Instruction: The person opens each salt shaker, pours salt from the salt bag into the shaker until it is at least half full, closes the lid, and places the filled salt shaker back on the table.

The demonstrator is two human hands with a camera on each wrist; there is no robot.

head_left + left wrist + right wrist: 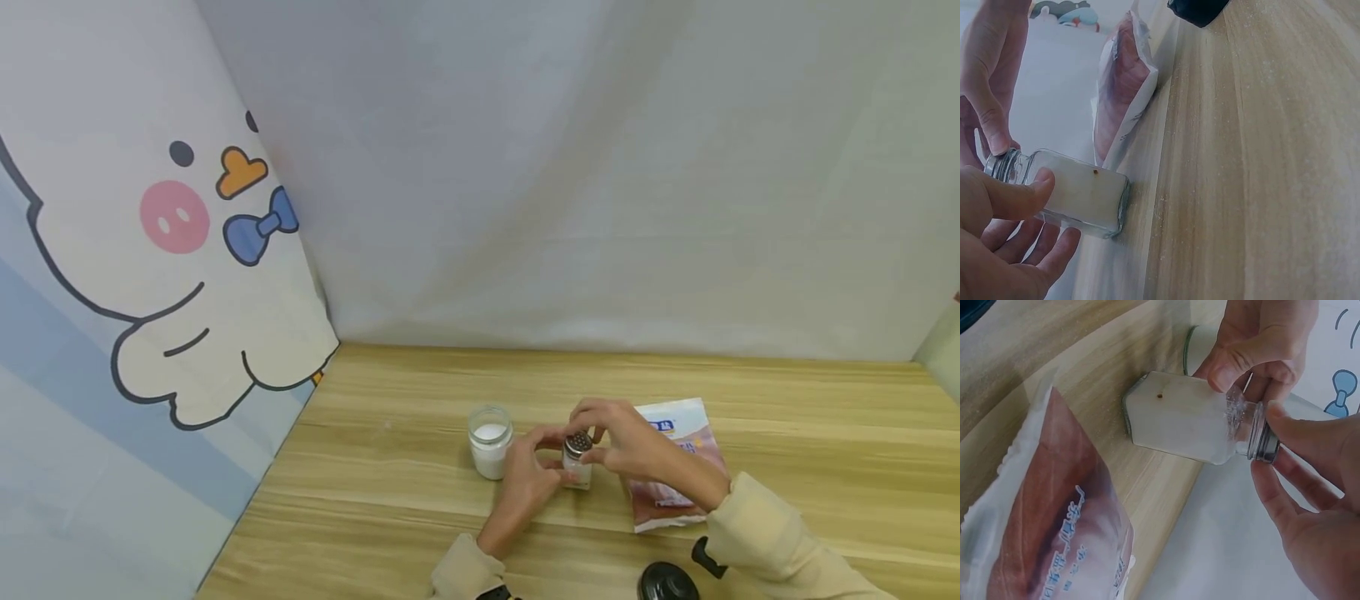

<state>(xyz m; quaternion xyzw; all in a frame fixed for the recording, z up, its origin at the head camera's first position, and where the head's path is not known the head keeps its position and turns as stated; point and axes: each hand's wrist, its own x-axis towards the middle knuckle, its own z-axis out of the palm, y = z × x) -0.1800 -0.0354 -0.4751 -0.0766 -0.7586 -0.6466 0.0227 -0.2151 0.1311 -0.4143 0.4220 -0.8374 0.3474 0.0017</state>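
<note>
A small glass salt shaker filled with white grains stands upright on the table between both hands. Thumb and fingers of my left hand grip its body from the left, as the left wrist view of the shaker shows. My right hand pinches the perforated metal cap at its rim. The cap sits on the threaded neck; a clear gap above the grains shows in the right wrist view. Beside the left hand is an open glass jar of white grains.
A pink and white printed bag lies on the wooden table beneath the right forearm. Near the front edge sits a round black lid. Grey cloth rises behind the table, and a cartoon-printed cloth borders the left side.
</note>
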